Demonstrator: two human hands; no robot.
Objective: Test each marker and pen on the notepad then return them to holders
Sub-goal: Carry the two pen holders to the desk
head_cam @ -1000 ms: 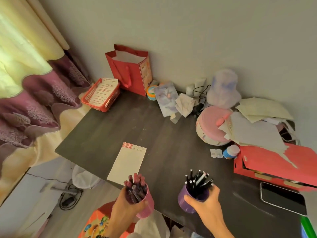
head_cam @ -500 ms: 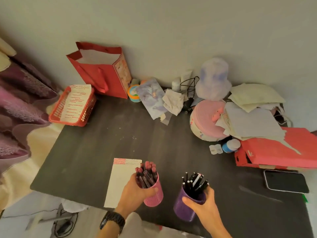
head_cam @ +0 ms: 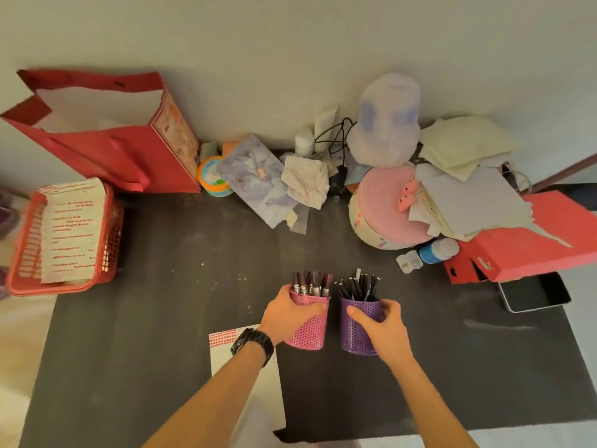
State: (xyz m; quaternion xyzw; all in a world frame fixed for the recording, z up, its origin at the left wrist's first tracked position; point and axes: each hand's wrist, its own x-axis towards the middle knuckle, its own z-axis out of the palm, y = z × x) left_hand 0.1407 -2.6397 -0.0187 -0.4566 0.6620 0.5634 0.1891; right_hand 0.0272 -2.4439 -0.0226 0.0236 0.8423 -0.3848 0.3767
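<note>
My left hand is wrapped around a pink mesh holder that stands upright on the dark table. Several dark-capped markers stick out of it. Right beside it stands a purple mesh holder full of black pens, and my right hand grips its right side. The white notepad with a red-printed header lies under my left forearm, at the table's near edge, partly hidden.
A red paper bag and a red basket with a printed sheet sit at the left. Clutter lines the back wall: a purple book, tissues, a pink round box, papers. A red box and a phone lie right.
Both hands carried the holders forward from the table's near edge onto the middle of the table. The view swung down and right, and the notepad is now under my left arm.
</note>
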